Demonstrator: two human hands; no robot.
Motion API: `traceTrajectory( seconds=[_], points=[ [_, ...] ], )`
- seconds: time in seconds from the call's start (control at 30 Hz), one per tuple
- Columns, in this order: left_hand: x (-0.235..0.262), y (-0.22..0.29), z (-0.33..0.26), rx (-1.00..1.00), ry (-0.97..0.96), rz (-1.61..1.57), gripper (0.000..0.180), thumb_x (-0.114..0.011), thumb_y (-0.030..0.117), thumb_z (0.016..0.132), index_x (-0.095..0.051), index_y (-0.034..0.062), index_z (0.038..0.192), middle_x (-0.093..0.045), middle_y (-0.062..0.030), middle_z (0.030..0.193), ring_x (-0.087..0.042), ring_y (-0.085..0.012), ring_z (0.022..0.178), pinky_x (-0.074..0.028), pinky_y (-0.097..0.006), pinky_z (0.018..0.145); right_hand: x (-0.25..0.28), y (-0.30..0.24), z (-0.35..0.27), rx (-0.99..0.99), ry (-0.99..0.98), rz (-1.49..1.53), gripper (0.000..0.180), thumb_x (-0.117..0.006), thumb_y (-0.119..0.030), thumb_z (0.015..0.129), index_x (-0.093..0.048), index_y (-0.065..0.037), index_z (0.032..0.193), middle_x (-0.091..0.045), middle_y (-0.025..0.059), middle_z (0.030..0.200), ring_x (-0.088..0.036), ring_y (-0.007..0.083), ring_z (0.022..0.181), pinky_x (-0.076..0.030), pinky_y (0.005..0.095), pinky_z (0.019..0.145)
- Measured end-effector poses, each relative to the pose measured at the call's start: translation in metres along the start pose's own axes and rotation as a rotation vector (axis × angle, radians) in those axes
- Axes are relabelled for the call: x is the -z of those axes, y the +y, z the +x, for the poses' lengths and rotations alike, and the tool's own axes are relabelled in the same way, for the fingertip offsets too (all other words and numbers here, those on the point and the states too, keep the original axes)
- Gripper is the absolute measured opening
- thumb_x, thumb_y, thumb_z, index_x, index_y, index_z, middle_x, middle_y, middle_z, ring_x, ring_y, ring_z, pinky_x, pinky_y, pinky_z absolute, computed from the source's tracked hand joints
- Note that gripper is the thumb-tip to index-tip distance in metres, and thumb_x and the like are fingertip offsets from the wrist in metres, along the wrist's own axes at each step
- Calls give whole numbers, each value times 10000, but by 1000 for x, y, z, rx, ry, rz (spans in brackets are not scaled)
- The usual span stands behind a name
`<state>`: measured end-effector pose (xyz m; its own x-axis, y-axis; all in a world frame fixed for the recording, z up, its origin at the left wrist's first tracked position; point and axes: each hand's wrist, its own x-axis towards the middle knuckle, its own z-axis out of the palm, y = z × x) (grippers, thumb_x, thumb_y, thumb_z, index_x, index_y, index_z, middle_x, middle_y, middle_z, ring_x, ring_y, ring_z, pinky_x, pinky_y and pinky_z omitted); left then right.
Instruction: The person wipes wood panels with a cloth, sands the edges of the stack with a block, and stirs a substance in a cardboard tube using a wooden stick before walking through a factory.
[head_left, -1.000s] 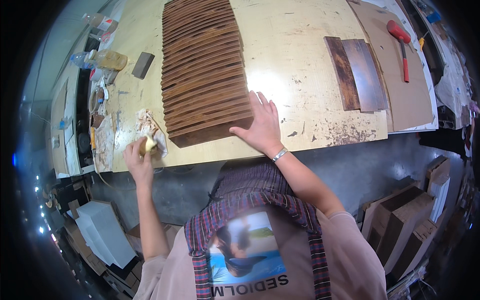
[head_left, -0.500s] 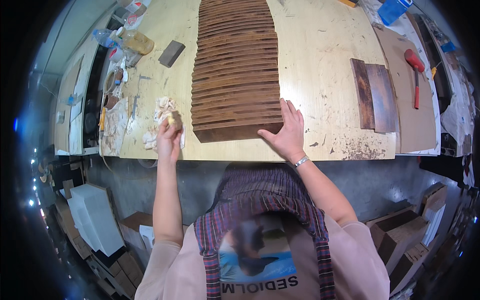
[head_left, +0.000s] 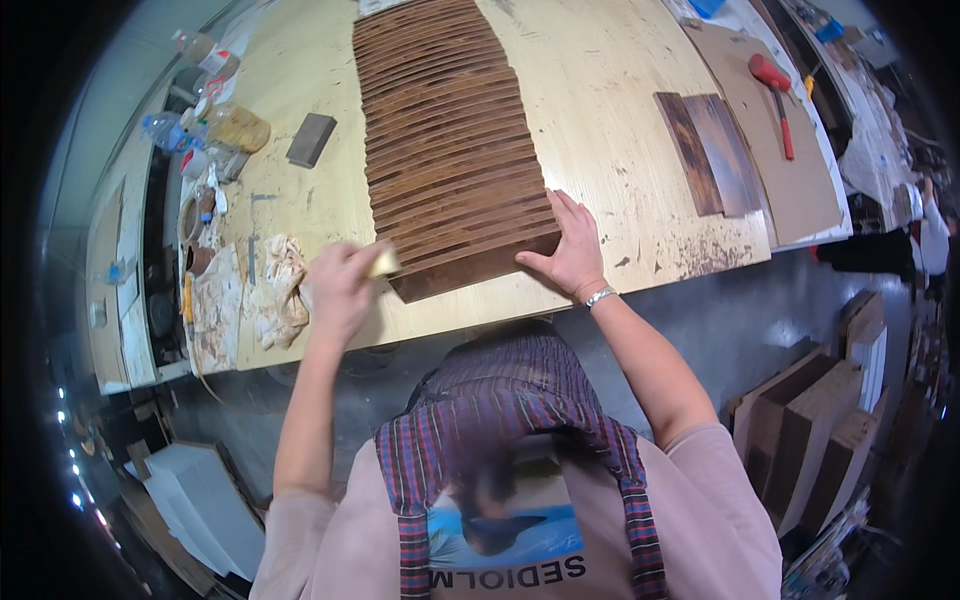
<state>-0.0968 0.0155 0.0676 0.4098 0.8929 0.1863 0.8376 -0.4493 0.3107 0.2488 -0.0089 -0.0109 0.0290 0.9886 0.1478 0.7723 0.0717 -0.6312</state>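
Observation:
A long row of overlapping dark brown wooden boards point(head_left: 450, 150) lies down the middle of a pale plywood table point(head_left: 600, 90). My right hand point(head_left: 570, 248) presses flat on the near right corner of the row, with a bracelet at the wrist. My left hand point(head_left: 338, 288) is blurred and grips a small yellowish pad point(head_left: 384, 263) right at the near left corner of the row.
Crumpled stained rags point(head_left: 283, 290) lie left of my left hand. Bottles and jars point(head_left: 215, 115) and a grey block point(head_left: 311, 139) stand at the far left. Two separate dark boards point(head_left: 708, 150) and a red-handled tool point(head_left: 776, 100) lie right. Stacked boards point(head_left: 810, 430) lean on the floor.
My left hand has moved right with the pad, from beside the rags to the near left corner of the board row. My right hand stays on the near right corner.

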Motion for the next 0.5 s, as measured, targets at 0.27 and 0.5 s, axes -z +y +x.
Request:
traceTrajectory(
  seconds=[0.27, 0.5],
  points=[
    [-22, 58, 38, -271, 105, -149, 395, -649, 7, 739, -695, 140, 1108, -613, -94, 974, -572, -312, 957, -449, -426, 861, -3, -3, 1, 6, -1, 23, 999, -841, -446, 623, -437, -33, 1438, -456, 221, 1447, -392, 373, 1357, -264, 452, 1177],
    [7, -28, -6, 44, 143, -37, 453, -559, -97, 677, -701, 116, 1051, -629, -120, 1014, -572, -313, 1005, -455, -419, 853, -4, -5, 0, -5, 16, -28, 1030, -860, -471, 590, -458, -8, 1418, -477, 207, 1437, -431, 365, 1329, -300, 441, 1156]
  ],
)
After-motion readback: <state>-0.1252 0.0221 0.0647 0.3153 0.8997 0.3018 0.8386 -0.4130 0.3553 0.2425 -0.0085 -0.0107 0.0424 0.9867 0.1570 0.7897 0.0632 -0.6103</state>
